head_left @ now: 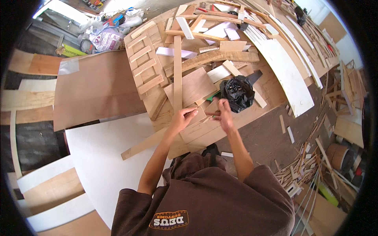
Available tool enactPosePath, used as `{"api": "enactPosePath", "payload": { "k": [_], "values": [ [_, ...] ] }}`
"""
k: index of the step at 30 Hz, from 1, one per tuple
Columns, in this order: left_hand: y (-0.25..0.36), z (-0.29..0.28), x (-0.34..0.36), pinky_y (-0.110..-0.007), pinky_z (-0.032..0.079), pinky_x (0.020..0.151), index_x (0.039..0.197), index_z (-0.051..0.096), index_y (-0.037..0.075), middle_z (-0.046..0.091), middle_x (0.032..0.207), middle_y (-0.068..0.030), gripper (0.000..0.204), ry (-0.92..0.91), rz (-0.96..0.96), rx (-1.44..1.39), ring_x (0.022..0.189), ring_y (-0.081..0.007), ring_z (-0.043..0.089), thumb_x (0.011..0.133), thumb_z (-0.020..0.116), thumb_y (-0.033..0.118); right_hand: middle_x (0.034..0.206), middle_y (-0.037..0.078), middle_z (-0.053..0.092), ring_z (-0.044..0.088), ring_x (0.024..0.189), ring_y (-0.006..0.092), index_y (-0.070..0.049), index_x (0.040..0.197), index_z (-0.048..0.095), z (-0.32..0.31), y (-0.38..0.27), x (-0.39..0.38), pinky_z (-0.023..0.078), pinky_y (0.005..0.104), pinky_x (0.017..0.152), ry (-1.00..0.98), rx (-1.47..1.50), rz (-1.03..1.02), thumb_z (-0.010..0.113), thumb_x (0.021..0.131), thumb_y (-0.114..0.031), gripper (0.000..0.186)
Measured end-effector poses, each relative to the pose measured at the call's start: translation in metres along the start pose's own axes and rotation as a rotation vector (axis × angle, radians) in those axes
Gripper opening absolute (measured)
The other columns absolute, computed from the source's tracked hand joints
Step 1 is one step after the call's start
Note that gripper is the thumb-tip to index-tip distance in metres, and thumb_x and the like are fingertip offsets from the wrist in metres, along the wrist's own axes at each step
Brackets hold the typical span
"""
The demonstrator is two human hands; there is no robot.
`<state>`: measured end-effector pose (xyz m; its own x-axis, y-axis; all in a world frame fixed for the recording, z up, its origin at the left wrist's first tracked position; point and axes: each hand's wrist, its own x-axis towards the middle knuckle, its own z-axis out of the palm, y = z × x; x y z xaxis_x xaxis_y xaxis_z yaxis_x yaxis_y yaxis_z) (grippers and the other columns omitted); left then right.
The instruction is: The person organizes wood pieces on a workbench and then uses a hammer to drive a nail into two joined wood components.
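Note:
My left hand (184, 119) is over the near edge of the bench, thumb and fingers pinched together. Whatever sits between its fingertips is too small to name. My right hand (225, 116) is a short way to the right, its fingers apart and pointing left, with nothing plainly held. Between the hands lies a small flat wood piece (200, 115). Just beyond them is a plywood panel (195, 87), crossed at its left by a long wooden strip (178, 70). A black plastic bag (237, 93), open at the top with small bits inside, stands beside my right hand.
A slatted wood frame (147, 59) and a curved wooden piece (220, 58) lie farther back on the bench. One long white board (281, 65) runs along the right. To the left is a large brown panel (94, 88). Scrap sticks (297, 167) litter the floor at right.

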<state>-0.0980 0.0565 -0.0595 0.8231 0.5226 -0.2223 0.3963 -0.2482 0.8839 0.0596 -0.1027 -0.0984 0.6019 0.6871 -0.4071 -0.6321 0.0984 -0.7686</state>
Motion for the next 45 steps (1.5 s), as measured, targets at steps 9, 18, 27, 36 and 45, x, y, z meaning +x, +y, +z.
{"api": "enactPosePath", "payload": {
  "k": [9,18,27,36,45],
  "values": [
    [-0.003,-0.016,-0.023,-0.033,0.043,0.054,0.114,0.076,0.012,0.064,0.068,-0.0113,0.032,-0.091,0.011,0.391,0.055,-0.0173,0.053,0.099,0.064,0.038,0.135,0.017,0.057,0.071,0.075,0.0156,-0.003,0.144,0.043,0.005,-0.004,0.008,0.047,0.0228,0.045,0.275,-0.519,-0.540,0.044,0.110,-0.027,0.041],
    [-0.089,0.050,-0.030,-0.045,0.055,0.068,0.111,0.077,0.018,0.073,0.088,-0.0157,0.029,-0.113,0.170,0.402,0.082,-0.0357,0.071,0.098,0.061,0.039,0.109,0.004,0.059,0.064,0.078,0.0108,-0.002,0.133,0.054,-0.014,0.092,-0.106,0.047,0.0249,0.058,0.455,-0.656,-0.398,0.051,0.108,-0.022,0.033],
    [-0.095,0.114,-0.022,-0.045,0.052,0.063,0.114,0.076,0.019,0.072,0.080,-0.0162,0.025,-0.149,0.353,0.439,0.071,-0.0347,0.069,0.099,0.060,0.032,0.098,0.011,0.060,0.063,0.079,0.0185,0.000,0.104,0.065,-0.069,0.103,-0.161,0.052,0.0311,0.067,0.611,-1.032,-0.368,0.065,0.097,-0.011,0.013],
    [-0.084,0.181,0.007,-0.045,0.045,0.087,0.108,0.078,0.019,0.069,0.091,-0.0085,0.021,0.165,0.366,0.532,0.099,-0.0297,0.060,0.091,0.066,0.022,0.095,0.011,0.069,0.068,0.085,0.0205,0.000,0.101,0.068,-0.123,0.058,-0.095,0.055,0.0342,0.070,0.347,-1.000,-0.246,0.070,0.092,-0.009,0.013],
    [-0.076,0.218,-0.015,-0.047,0.040,0.099,0.125,0.065,0.012,0.054,0.131,-0.0125,0.046,0.258,0.282,0.535,0.120,-0.0334,0.050,0.082,0.076,0.020,0.083,0.006,0.071,0.064,0.070,0.0126,0.001,0.098,0.070,-0.166,0.047,-0.047,0.053,0.0281,0.068,0.138,-0.895,-0.169,0.073,0.089,-0.008,0.013]
  ]
}}
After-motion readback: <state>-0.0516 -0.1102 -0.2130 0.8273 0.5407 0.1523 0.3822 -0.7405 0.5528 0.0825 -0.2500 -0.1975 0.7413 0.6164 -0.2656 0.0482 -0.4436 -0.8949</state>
